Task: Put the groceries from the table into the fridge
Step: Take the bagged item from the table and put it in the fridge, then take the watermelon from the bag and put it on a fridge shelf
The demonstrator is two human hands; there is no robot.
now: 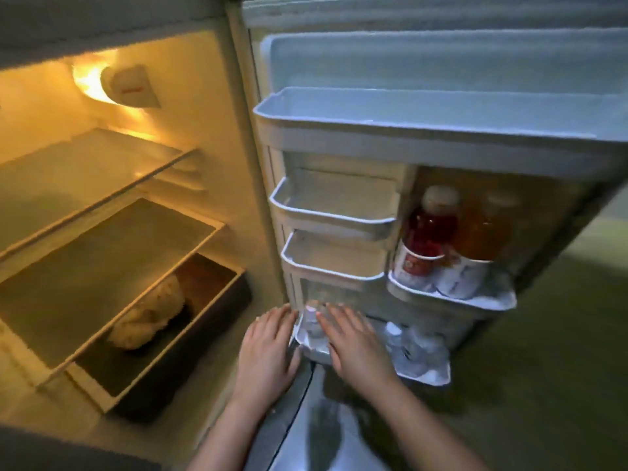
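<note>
hands at the bottom door shelf

i'm standing at the open fridge [142,205], its door [441,62] swinging right. my left hand [268,348] and right hand [353,345] are lying flat, fingers spread, flanking a clear bottle [313,322] in the lowest door shelf [424,375]; i can't tell if either is gripping it. a red bottle [424,239] is sitting higher up.

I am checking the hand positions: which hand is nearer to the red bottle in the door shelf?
Right. The right hand is below and left of the red bottle, at the bottom door shelf. The left hand is farther left.
</note>
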